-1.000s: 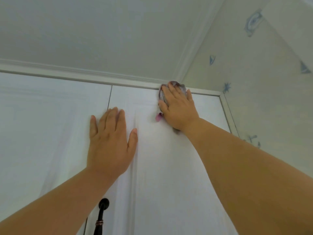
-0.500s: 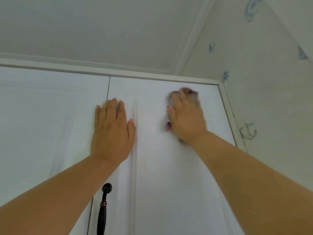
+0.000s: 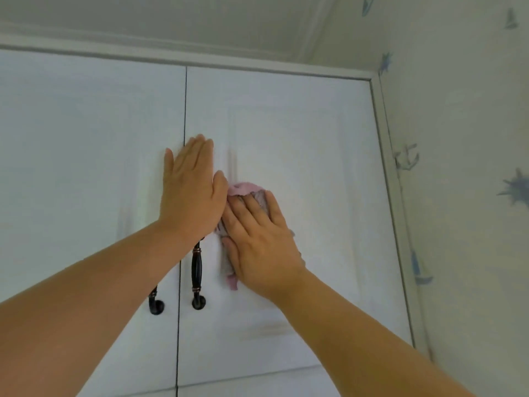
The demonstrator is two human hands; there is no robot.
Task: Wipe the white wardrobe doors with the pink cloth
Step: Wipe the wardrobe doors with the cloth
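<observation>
the pink cloth is bunched and crumpled, pale pink at its top edge and at a corner hanging out below the palm, greyer where it folds under the fingers. it lies flat against the right wardrobe door, just beside the centre seam and a little above the handle. the right hand presses it to the panel with straight, spread fingers, nothing curled round it. the left hand lies flat and open across the seam, its thumb touching the cloth's pink edge. the left wardrobe door is white too, with faint raised panel moulding. two dark handles hang vertically either side of the seam, the left one mostly hidden by the forearm. a pale frame edges the wardrobe; the wall to the right has light paper with blue nautical prints, and the white ceiling is above.
</observation>
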